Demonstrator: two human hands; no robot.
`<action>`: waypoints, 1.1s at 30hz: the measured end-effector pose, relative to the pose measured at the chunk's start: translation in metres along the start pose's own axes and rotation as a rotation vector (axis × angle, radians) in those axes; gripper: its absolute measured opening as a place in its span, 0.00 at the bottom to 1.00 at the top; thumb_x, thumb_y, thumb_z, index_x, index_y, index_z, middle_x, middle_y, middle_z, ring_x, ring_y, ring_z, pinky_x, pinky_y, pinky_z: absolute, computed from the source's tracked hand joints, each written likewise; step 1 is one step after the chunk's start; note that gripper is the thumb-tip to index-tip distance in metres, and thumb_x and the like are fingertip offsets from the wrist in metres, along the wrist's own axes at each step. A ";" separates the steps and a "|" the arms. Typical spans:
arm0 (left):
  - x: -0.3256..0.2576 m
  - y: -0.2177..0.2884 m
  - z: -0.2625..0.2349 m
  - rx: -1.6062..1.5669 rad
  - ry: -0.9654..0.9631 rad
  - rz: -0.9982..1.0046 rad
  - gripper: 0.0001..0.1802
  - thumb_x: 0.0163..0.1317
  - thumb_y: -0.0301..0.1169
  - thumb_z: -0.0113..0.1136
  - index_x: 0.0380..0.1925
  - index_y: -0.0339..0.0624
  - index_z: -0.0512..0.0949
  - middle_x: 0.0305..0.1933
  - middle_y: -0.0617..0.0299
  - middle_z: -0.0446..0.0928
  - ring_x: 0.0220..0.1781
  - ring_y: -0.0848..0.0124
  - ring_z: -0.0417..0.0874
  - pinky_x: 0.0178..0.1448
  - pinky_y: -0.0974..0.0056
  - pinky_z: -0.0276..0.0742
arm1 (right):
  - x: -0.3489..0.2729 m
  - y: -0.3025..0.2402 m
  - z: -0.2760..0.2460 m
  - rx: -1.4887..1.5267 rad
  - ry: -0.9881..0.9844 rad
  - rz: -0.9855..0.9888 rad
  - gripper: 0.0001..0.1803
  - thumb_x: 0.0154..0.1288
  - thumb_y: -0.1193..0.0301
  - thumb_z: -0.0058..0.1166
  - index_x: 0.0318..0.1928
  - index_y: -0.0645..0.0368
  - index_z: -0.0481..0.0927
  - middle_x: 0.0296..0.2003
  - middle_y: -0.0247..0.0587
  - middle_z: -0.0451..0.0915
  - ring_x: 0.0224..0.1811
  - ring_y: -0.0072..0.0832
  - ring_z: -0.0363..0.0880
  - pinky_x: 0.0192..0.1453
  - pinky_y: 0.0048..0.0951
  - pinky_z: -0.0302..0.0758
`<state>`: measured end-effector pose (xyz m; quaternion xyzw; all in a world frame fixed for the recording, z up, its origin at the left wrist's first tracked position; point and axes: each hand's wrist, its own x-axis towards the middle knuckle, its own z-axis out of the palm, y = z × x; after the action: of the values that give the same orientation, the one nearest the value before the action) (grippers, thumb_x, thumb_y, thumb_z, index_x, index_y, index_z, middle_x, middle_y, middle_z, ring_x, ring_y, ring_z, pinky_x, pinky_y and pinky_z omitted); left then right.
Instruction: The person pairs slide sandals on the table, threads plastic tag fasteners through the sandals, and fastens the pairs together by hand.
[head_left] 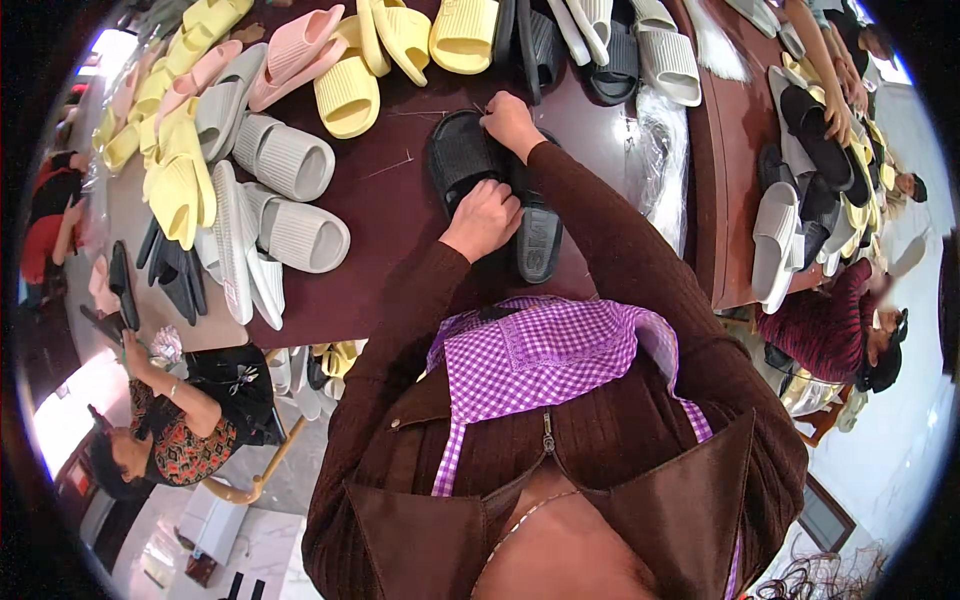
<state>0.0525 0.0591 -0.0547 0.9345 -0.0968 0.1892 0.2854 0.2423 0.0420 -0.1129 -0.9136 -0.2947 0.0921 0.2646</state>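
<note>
A pair of black slide slippers lies in front of me on the dark red table. The left one, a black slide slipper, has its ribbed strap at the far end. My left hand is closed at its near side, fingers curled against the strap opening. At the far right edge of that same slipper, my right hand pinches with thumb and forefinger. The other black slipper shows its raised-lettered footbed to the right, partly hidden under my right forearm.
Grey slippers and yellow slippers crowd the table's left and far sides. Clear plastic wrap lies to the right. A second table adjoins there, with more slippers. A person sits at left; others work at right.
</note>
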 end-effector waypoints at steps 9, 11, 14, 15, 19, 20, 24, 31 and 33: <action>-0.004 0.004 -0.001 0.048 -0.021 -0.043 0.07 0.51 0.28 0.61 0.26 0.36 0.76 0.39 0.53 0.73 0.41 0.58 0.74 0.47 0.60 0.71 | -0.009 -0.007 -0.006 -0.008 0.044 -0.057 0.09 0.46 0.69 0.60 0.28 0.62 0.82 0.27 0.53 0.80 0.35 0.44 0.80 0.42 0.39 0.76; -0.006 0.007 -0.004 0.049 0.009 -0.054 0.08 0.51 0.28 0.61 0.29 0.35 0.76 0.42 0.52 0.72 0.42 0.57 0.74 0.48 0.59 0.72 | -0.014 -0.008 -0.008 0.035 0.126 -0.046 0.09 0.47 0.70 0.60 0.28 0.62 0.82 0.27 0.52 0.80 0.33 0.41 0.81 0.40 0.37 0.76; -0.005 0.014 -0.011 0.044 0.073 -0.060 0.10 0.51 0.26 0.60 0.33 0.33 0.75 0.46 0.50 0.72 0.44 0.56 0.74 0.49 0.59 0.72 | -0.020 -0.001 -0.019 0.510 0.137 0.010 0.08 0.52 0.71 0.59 0.29 0.65 0.80 0.23 0.43 0.80 0.28 0.28 0.80 0.34 0.28 0.75; -0.009 0.018 -0.018 0.053 0.121 -0.097 0.11 0.51 0.25 0.59 0.36 0.33 0.75 0.48 0.50 0.72 0.43 0.57 0.75 0.48 0.60 0.72 | -0.027 -0.007 -0.025 0.512 0.131 0.009 0.08 0.52 0.71 0.59 0.29 0.65 0.80 0.23 0.43 0.80 0.28 0.28 0.80 0.34 0.28 0.75; -0.008 0.027 -0.043 -0.056 0.295 -0.249 0.15 0.54 0.23 0.57 0.43 0.34 0.74 0.51 0.49 0.71 0.41 0.62 0.77 0.43 0.64 0.74 | -0.064 -0.026 -0.063 0.981 -0.051 0.217 0.07 0.55 0.73 0.57 0.31 0.66 0.79 0.22 0.37 0.78 0.26 0.23 0.76 0.32 0.23 0.73; -0.003 0.026 -0.048 -0.179 0.374 -0.329 0.16 0.55 0.23 0.56 0.45 0.35 0.73 0.49 0.49 0.72 0.39 0.64 0.77 0.41 0.65 0.74 | -0.071 -0.030 -0.073 1.007 -0.068 0.174 0.07 0.56 0.74 0.57 0.32 0.65 0.78 0.23 0.35 0.77 0.26 0.20 0.75 0.32 0.21 0.72; 0.021 0.014 -0.062 -0.538 0.343 -0.512 0.15 0.58 0.23 0.53 0.47 0.36 0.73 0.45 0.53 0.75 0.33 0.71 0.77 0.35 0.70 0.73 | -0.100 -0.048 -0.105 1.082 -0.119 0.094 0.06 0.60 0.75 0.54 0.35 0.65 0.78 0.25 0.30 0.76 0.28 0.15 0.72 0.33 0.18 0.71; 0.045 0.023 -0.062 -1.085 0.207 -0.681 0.10 0.60 0.24 0.54 0.41 0.34 0.75 0.34 0.63 0.77 0.29 0.80 0.74 0.33 0.75 0.69 | -0.124 -0.058 -0.134 1.121 -0.100 0.061 0.06 0.61 0.75 0.53 0.36 0.64 0.78 0.27 0.30 0.76 0.29 0.16 0.73 0.35 0.18 0.71; 0.043 0.023 -0.060 -0.882 0.213 -0.689 0.07 0.60 0.24 0.54 0.37 0.34 0.76 0.32 0.66 0.76 0.28 0.82 0.72 0.32 0.76 0.68 | -0.128 -0.057 -0.135 1.063 -0.063 0.086 0.05 0.61 0.75 0.52 0.36 0.64 0.78 0.27 0.30 0.76 0.29 0.16 0.72 0.35 0.18 0.71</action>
<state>0.0670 0.0707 0.0202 0.6804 0.1731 0.1199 0.7020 0.1544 -0.0525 0.0331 -0.6617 -0.1776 0.2667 0.6779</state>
